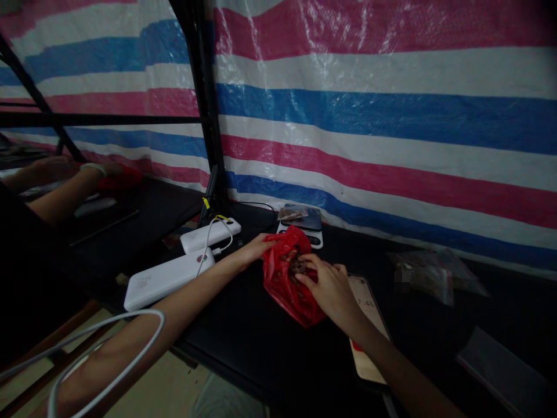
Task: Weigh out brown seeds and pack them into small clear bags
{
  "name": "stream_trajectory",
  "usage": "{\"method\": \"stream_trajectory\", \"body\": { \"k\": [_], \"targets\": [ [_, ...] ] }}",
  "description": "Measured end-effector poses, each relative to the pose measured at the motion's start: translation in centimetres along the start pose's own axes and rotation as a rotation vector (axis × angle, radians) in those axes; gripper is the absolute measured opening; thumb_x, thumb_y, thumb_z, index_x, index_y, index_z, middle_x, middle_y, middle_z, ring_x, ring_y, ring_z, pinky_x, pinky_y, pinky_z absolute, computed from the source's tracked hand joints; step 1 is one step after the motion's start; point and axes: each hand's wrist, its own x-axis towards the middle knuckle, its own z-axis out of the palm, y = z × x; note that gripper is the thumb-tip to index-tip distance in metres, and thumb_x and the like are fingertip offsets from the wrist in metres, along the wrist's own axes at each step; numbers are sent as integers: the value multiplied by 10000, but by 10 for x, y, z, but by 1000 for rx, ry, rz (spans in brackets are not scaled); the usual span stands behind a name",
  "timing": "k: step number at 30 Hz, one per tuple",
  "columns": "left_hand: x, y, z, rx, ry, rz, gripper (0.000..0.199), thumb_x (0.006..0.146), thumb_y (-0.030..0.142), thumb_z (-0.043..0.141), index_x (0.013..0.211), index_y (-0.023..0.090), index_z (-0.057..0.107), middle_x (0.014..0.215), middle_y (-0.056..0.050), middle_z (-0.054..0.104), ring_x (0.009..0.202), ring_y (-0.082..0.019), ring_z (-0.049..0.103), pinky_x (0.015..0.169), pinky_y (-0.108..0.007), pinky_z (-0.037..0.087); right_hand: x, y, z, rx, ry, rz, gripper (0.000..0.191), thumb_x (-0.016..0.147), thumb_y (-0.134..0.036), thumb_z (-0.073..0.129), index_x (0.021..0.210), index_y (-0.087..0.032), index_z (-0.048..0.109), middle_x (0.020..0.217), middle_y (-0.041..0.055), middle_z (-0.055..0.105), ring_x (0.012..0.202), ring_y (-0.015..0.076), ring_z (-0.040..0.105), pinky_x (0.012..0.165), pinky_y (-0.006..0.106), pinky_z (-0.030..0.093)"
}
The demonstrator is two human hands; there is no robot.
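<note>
A red plastic bag (pixel 278 278) stands on the black table with its mouth open toward me. Small brown pieces (pixel 297 266) show inside it; their kind is too dark to make out. My left hand (pixel 256 248) grips the bag's rim on the left side. At the mouth of the bag, my right hand (pixel 324 284) has thumb and fingers closed around some of the brown pieces. Just behind the bag sits a small white scale (pixel 319 239), partly hidden by it, with a clear bag of brown bits (pixel 292 214) on top.
Two white power banks, one in front (pixel 169 280) and one behind (pixel 211 235), lie left with a white cable (pixel 159 325). A lit phone (pixel 365 305) lies under my right forearm. Filled clear bags (pixel 429 276) and a flat bag (pixel 500 366) lie right. Another person's arm (pixel 65 194) is far left.
</note>
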Motion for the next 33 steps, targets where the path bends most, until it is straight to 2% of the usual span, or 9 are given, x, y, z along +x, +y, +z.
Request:
{"method": "stream_trajectory", "body": {
  "k": [4,6,10,15,18,23,27,30,33],
  "targets": [
    [-1,-1,-27,398,52,110,266,748,285,503,885,81,606,815,-48,636,755,-167,571,660,-241,437,0,3,-4,149,-4,-1,261,771,-308,528,1026,-257,507,995,22,662,959,204,581,833,397,293],
    [-7,3,-37,534,8,152,302,738,287,526,970,98,574,890,-52,631,810,-170,568,693,-239,435,2,5,-7,230,0,-15,274,765,-319,536,1029,-254,504,1034,24,649,988,199,572,871,407,296],
    [-19,13,-39,555,-162,222,485,775,287,517,1224,138,408,1013,-71,608,884,-160,567,757,-247,429,7,8,-15,360,-3,-54,304,742,-317,564,1035,-254,509,1052,13,642,1016,184,562,916,408,311],
    [-30,21,-16,552,-375,282,391,797,220,505,1182,160,482,1146,-68,558,1031,-165,519,885,-253,374,11,10,-31,546,-18,-77,319,714,-299,594,1020,-237,530,1028,29,649,1006,178,569,925,366,359],
    [-36,26,-10,561,-442,261,416,787,254,536,1189,159,484,1163,-71,549,1049,-166,510,900,-250,366,18,15,-47,605,-18,-122,313,716,-305,590,1014,-222,541,1061,43,630,1017,178,560,921,354,374],
    [-43,54,-32,610,-516,181,598,708,355,632,1246,178,440,1188,-76,539,1044,-184,515,864,-239,387,47,29,-76,599,-3,-75,337,699,-324,605,1014,-216,553,1088,63,621,1056,230,538,928,448,351],
    [-24,85,-45,723,-405,273,519,767,399,555,1229,183,464,1148,-63,563,1013,-176,523,842,-226,385,81,40,-88,769,-45,-79,338,723,-323,589,1040,-218,545,1071,62,635,1016,201,571,932,407,376],
    [16,95,-34,888,-210,455,506,775,434,531,1198,159,490,1198,-89,519,1087,-203,471,917,-268,333,104,50,-85,802,35,-112,371,695,-334,624,1036,-210,547,1095,68,621,1023,201,566,929,393,390],
    [67,86,-18,1110,-57,474,670,698,479,600,1230,104,439,1281,-176,416,1156,-265,400,949,-333,304,119,59,-78,783,162,-157,404,684,-356,637,1045,-202,541,1110,75,611,1026,202,563,940,396,382]
  ]
}}
